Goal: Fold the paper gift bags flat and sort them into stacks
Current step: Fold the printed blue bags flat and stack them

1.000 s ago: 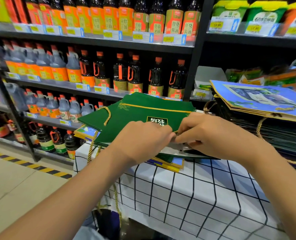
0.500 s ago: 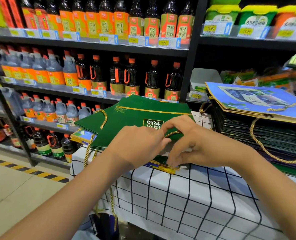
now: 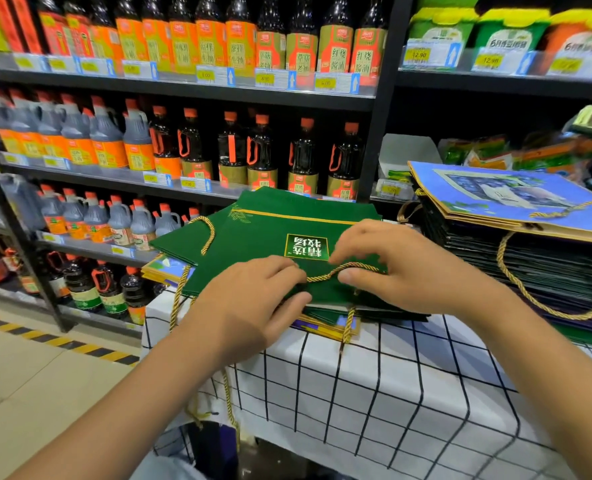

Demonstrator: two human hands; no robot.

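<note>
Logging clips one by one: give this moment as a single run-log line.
step: tucking handle | left hand: pinches gold twisted cord handle | right hand: pinches same cord | flat green paper gift bag: tops stack | checked tablecloth

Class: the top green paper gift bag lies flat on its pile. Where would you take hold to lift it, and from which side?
Probably the near edge of the top green paper gift bag, from the front: it overhangs the checked tablecloth, letting fingers slip under. Its gold rope handle is too slack.
</note>
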